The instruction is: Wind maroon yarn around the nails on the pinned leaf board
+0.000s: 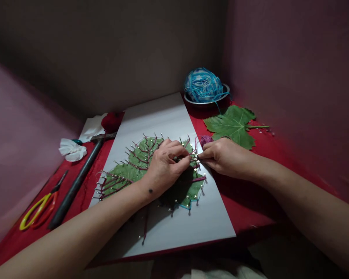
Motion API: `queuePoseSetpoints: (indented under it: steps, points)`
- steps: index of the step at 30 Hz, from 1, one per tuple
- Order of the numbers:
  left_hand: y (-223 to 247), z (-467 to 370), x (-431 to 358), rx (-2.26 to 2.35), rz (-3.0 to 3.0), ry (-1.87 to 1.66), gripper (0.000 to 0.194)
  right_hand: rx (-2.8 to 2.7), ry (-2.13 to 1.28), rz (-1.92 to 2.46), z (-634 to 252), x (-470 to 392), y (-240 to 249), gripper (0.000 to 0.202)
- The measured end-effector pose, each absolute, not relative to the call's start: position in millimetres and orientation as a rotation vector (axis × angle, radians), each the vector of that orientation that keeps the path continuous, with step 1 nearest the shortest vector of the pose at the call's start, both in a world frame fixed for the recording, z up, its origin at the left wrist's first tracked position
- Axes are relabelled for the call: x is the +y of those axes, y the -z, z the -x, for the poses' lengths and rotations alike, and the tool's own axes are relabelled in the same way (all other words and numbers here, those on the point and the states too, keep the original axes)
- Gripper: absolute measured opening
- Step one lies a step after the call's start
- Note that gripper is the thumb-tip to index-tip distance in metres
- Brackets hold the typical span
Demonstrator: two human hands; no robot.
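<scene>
A green leaf point(120, 170) lies on a white board point(157, 112), ringed by several nails point(204, 176). Purple yarn point(197, 179) runs along its veins, and light blue yarn point(182, 206) follows part of its lower right edge. My left hand point(165, 162) reaches over the leaf, thumb and forefinger pinched on purple yarn beside the right-hand nails. Close by, at the board's right edge, my right hand point(222, 157) is closed with its fingertips on the same yarn. A small purple yarn ball point(206, 140) sits just behind my right hand.
At back right, a blue yarn ball point(203, 85) rests in a metal bowl point(202, 103). A loose green leaf point(234, 124) lies on the red cloth point(250, 205). To the left are a hammer point(78, 182), scissors point(43, 205), crumpled white paper point(72, 150) and a red ball point(111, 122).
</scene>
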State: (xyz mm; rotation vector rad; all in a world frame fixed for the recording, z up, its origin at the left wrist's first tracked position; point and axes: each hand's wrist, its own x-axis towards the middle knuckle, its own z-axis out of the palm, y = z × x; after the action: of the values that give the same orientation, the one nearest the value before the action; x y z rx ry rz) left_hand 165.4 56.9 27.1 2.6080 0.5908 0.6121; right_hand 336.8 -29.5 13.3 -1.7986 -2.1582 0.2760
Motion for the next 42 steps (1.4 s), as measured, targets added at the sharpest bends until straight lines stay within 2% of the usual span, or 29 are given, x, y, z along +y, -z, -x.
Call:
queuePoseSetpoints:
  steps: [11,20,30,42]
  points:
    - [-30.2,-164.3,57.9,0.591,-2.423,-0.591,0.012,-2.333,0.066,1.674,-337.5,-38.7,-6.2,0.029]
    - [-31.4,-156.0,63.8,0.476,-2.531,-0.506,0.013,-2.245,0.038,1.67,-335.7,-39.4,-4.1,0.029]
    - [-32.1,-150.6,68.5,0.679,-2.49,-0.478,0.015,-2.211,-0.001,1.583,-340.7,-40.3,-0.5,0.027]
    - [-27.6,-162.7,70.6,0.913,-2.476,-0.326,0.022,-2.337,0.111,1.584,-340.6,-39.8,-1.7,0.025]
